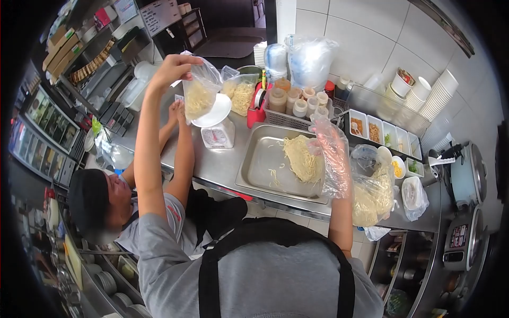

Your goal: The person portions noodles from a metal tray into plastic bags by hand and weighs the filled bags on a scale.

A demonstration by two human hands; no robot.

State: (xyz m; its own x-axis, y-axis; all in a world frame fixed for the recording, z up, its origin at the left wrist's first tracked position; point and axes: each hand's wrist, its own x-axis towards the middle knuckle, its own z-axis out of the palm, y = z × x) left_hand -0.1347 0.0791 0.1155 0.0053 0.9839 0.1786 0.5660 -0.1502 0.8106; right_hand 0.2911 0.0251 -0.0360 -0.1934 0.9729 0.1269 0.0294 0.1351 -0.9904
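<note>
My left hand (pixel 180 69) is raised at the upper left, its fingers pinching the top of a clear bag of noodles (pixel 200 99). The bag hangs beside and partly in front of the white plate (pixel 214 112) on the kitchen scale (pixel 218 135). My right hand (pixel 330 146) is inside a clear plastic bag worn like a glove, over the right side of the steel tray (pixel 257 179). Next to it a pile of noodles (pixel 301 159) lies in the tray, with a few loose strands. Whether the covered fingers hold anything is hard to tell.
A co-worker (pixel 114 204) leans on the counter at the left, hands near the scale. Bagged noodles (pixel 243 98) stand behind the scale and more (pixel 371 199) lie right of the tray. Behind are a sauce bottle basket (pixel 289 121) and topping containers (pixel 375 132).
</note>
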